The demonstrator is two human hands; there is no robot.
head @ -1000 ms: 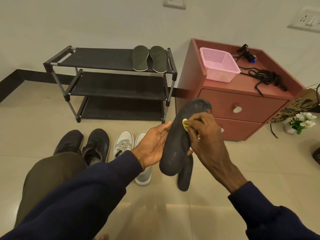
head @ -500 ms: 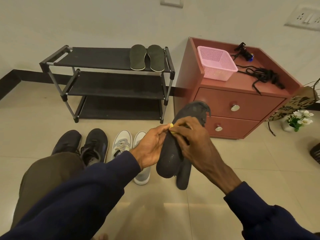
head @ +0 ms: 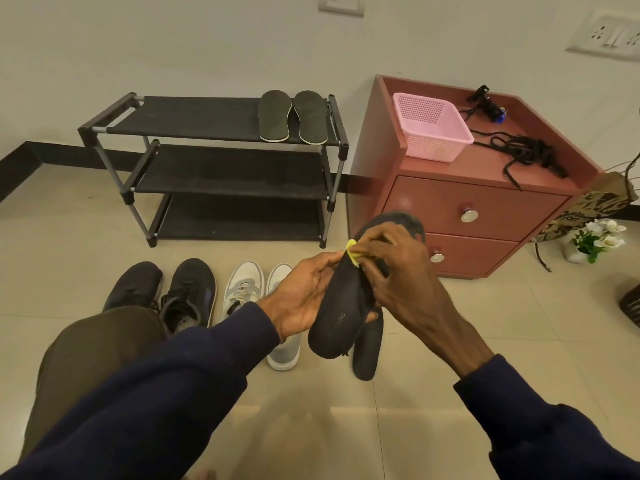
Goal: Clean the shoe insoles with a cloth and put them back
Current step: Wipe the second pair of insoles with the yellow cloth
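My left hand (head: 304, 292) grips a black insole (head: 341, 317) by its left edge, holding it up over the floor. My right hand (head: 394, 271) pinches a small yellow cloth (head: 352, 252) and presses it on the insole's upper part. A second black insole (head: 367, 351) hangs behind the first; which hand holds it is hidden. Two dark green insoles (head: 292, 116) lie on the top shelf of the black shoe rack (head: 214, 168). A pair of black shoes (head: 166, 292) and a pair of white shoes (head: 256, 289) stand on the floor.
A reddish two-drawer cabinet (head: 450, 216) stands right of the rack, carrying a pink basket (head: 429, 129) and black cords (head: 519, 150). A small pot of white flowers (head: 595, 240) and a paper bag sit at the far right. My knee is at lower left.
My right hand has rubbed the yellow cloth across the upper insole, first toward the left edge, then slightly back up. The left hand keeps the same hold.
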